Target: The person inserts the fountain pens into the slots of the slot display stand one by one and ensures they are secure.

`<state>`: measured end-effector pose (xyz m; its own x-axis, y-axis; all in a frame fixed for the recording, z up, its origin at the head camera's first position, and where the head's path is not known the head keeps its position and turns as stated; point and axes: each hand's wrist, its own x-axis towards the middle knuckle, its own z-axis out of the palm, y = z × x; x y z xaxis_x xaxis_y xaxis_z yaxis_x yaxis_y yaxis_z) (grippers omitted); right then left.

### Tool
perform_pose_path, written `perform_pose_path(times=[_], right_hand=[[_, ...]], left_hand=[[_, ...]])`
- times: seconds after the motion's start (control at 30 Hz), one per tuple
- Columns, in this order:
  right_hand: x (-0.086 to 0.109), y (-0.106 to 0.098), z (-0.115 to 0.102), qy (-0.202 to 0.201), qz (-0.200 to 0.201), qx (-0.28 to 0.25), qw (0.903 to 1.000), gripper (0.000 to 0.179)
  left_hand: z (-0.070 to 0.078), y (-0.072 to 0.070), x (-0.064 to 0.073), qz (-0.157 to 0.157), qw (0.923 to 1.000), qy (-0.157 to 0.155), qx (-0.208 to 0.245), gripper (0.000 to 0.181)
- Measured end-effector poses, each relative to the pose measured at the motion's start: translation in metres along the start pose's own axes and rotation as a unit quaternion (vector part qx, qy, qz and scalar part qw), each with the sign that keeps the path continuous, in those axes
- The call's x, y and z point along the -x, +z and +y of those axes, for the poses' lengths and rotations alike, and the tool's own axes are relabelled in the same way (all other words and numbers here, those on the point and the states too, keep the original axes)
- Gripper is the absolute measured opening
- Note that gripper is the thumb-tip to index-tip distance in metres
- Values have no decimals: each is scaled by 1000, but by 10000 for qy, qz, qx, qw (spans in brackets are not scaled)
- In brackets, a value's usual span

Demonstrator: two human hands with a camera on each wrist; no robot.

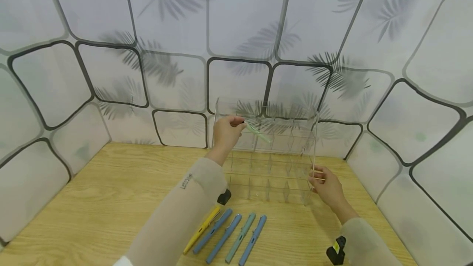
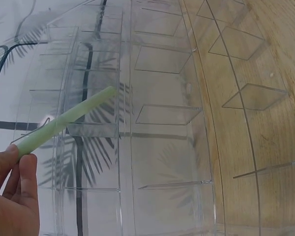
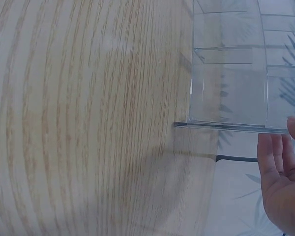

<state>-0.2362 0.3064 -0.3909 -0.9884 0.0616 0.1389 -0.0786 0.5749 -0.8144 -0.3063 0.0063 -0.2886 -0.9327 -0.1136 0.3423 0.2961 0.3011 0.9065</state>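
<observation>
Between thumb and fingers my left hand (image 1: 226,134) pinches a light green pen (image 1: 258,132) by one end. In the left wrist view the pen (image 2: 69,120) slants up to the right, its clip on the upper side, in front of a clear acrylic rack (image 2: 162,115) with tiers and small dividers. The rack (image 1: 267,188) stands on the table against the patterned backdrop. My right hand (image 1: 327,186) holds the rack's right side panel; in the right wrist view the thumb of that hand (image 3: 282,189) lies on one side of the panel's edge, the fingers on the other.
In front of the rack, several pens lie side by side on the wooden table (image 1: 111,200): a yellow pen (image 1: 201,230), blue pens (image 1: 253,240) and a green pen (image 1: 240,237). Patterned backdrop walls (image 1: 177,81) enclose the table at the back and sides.
</observation>
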Motion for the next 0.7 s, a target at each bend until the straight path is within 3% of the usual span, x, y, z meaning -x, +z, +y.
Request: perform_pose_path(times=[0.43, 0.7], right_hand=[[0, 0, 0, 38, -8, -43, 10000, 45], [0, 0, 0, 38, -50, -38, 10000, 46]], left_hand=[[1, -1, 1, -69, 9999, 2, -104, 17], [-1, -8, 1, -79, 9999, 118, -98, 29]])
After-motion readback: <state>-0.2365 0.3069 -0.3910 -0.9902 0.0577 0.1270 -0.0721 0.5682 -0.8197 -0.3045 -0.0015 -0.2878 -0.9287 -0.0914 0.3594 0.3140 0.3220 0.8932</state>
